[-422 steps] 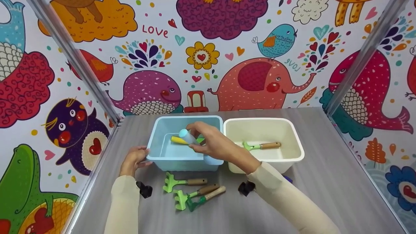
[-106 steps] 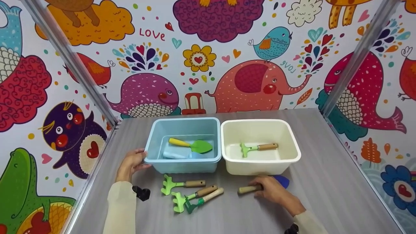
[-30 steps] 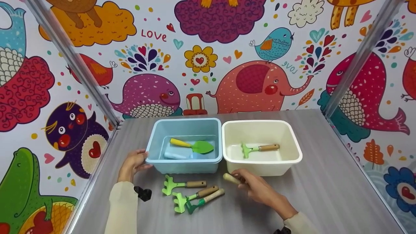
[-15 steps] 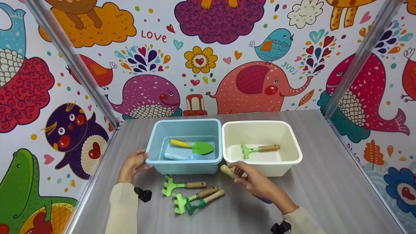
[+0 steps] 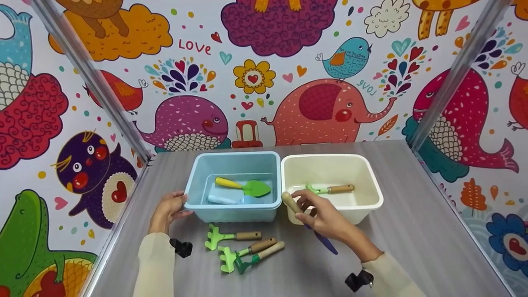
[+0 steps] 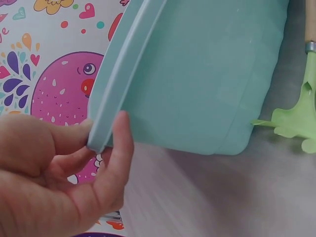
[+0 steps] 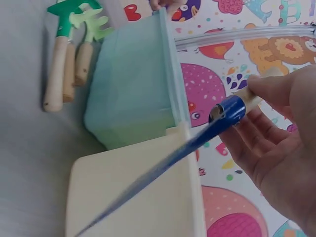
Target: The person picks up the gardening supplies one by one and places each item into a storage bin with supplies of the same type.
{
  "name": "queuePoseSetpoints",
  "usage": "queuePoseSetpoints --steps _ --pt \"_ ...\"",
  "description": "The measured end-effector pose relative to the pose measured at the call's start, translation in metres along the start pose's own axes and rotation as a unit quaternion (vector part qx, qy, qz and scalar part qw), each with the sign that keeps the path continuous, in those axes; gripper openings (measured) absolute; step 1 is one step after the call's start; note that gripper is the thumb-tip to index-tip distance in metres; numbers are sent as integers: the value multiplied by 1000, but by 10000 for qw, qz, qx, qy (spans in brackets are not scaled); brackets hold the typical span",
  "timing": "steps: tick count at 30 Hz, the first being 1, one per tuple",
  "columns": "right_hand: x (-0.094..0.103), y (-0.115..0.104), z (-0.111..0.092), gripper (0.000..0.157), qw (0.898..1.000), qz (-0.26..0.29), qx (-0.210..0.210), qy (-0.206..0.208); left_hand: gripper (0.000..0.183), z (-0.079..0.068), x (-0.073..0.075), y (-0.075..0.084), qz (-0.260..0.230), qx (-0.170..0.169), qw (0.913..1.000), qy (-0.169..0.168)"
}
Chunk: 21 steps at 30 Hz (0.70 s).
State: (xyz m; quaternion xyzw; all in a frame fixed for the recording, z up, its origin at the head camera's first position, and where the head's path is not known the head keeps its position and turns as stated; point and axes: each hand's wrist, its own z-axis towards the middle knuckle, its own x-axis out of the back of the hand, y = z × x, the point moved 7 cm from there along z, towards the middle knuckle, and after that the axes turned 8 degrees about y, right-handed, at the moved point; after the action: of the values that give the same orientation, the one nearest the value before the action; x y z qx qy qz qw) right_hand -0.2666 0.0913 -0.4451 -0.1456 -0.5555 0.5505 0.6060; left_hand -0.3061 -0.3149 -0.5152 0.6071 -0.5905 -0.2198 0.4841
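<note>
My right hand (image 5: pixel 328 216) holds a blue-bladed trowel (image 7: pixel 168 160) by its wooden handle, in front of the white tub's near rim. The handle's end points up and left, and the blade (image 5: pixel 326 242) hangs down toward the table. My left hand (image 6: pixel 74 168) pinches the left rim of the light blue tub (image 5: pixel 237 214) between thumb and fingers. Inside that tub lie a green trowel (image 5: pixel 256 188) with a yellow handle and a pale blue tool (image 5: pixel 222 199). A small green rake (image 5: pixel 340 189) with a wooden handle rests in the white tub (image 5: pixel 357 213).
Before the blue tub, several small hand rakes lie on the grey table: a light green rake (image 5: pixel 214 237), another light green rake (image 5: pixel 227 260) and a dark green rake (image 5: pixel 247 264). Both tubs stand side by side. A patterned wall (image 5: pixel 255 41) rises behind.
The pale blue tool went from my right hand into the blue tub. My right hand then took the blue trowel from the table and raised it leftward to the white tub's rim.
</note>
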Motion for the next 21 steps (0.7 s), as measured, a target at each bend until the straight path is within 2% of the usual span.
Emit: queuePoseSetpoints --steps 7,12,21 --pt "-1 -23 17 40 9984 -237 -252 -446 52 0 2 1 9 32 10000 -9" --pt "-2 -30 26 41 9968 -270 -504 -566 52 -1 2 1 -6 -38 10000 -17" --pt "-2 -39 43 43 9974 -178 -374 -589 52 0 2 1 -3 -52 10000 31"
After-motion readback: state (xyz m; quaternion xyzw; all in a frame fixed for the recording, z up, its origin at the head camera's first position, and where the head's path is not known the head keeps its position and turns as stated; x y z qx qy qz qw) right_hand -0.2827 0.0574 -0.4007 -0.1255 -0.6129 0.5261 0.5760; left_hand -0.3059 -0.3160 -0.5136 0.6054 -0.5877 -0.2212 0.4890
